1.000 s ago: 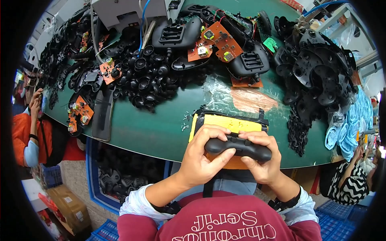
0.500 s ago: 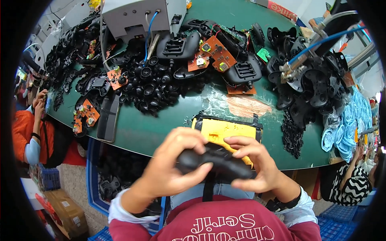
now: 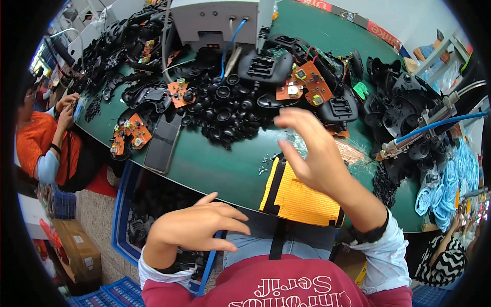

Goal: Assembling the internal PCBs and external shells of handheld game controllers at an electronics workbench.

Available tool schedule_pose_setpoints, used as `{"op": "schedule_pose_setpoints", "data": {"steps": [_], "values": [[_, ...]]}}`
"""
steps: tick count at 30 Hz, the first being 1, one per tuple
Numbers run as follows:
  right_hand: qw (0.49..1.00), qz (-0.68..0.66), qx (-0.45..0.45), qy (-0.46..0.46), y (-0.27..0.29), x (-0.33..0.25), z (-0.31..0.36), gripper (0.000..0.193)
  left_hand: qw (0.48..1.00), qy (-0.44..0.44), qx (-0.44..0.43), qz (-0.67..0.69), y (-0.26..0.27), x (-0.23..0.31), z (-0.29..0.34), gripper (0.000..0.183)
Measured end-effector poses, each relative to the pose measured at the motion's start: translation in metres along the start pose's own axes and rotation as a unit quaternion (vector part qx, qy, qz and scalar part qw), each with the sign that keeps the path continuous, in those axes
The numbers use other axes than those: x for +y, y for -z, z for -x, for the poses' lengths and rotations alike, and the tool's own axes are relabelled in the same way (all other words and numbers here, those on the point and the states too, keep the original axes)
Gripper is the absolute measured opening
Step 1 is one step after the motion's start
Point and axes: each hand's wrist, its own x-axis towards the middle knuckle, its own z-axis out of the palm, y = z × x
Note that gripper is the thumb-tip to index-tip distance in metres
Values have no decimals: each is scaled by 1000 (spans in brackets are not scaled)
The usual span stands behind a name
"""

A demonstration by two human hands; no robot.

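Observation:
My left hand (image 3: 197, 227) is empty, fingers apart, over the table's near edge beside a blue crate (image 3: 120, 215) of black parts. My right hand (image 3: 317, 153), empty too, reaches over a yellow ribbed pad (image 3: 299, 202) with black tape on its edges, thumb and fingers spread. Ahead of its fingertips lie a heap of black thumbstick caps (image 3: 222, 110), a black game controller shell (image 3: 266, 66) and orange circuit boards (image 3: 312, 84). Small screws (image 3: 265, 161) are scattered by the pad's far left corner.
A grey machine (image 3: 215, 25) stands at the back. A phone (image 3: 163, 140) lies at left. At right, a metal tool with a blue hose (image 3: 409, 146) hangs before piled black shells (image 3: 404, 94) and light-blue cables (image 3: 442, 189). A co-worker in orange (image 3: 41, 143) sits left.
The black controller that both hands held is out of them. My left hand moved down and left, the right forward over the pad. The view has shifted, so the table sits further right.

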Motion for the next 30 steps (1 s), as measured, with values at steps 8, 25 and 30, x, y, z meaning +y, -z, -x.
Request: {"op": "schedule_pose_setpoints", "data": {"steps": [8,25,30], "values": [[937,336,-93,-37,-23,85,-113,68,988,-65,119,73,-26,-12,-7,42],[778,-604,-91,-149,78,1,-39,61,783,-83,565,246,-9,22,-79,129],[656,-705,-57,-263,74,9,29,69,783,-185,593,-25,-32,22,-107,113]]}}
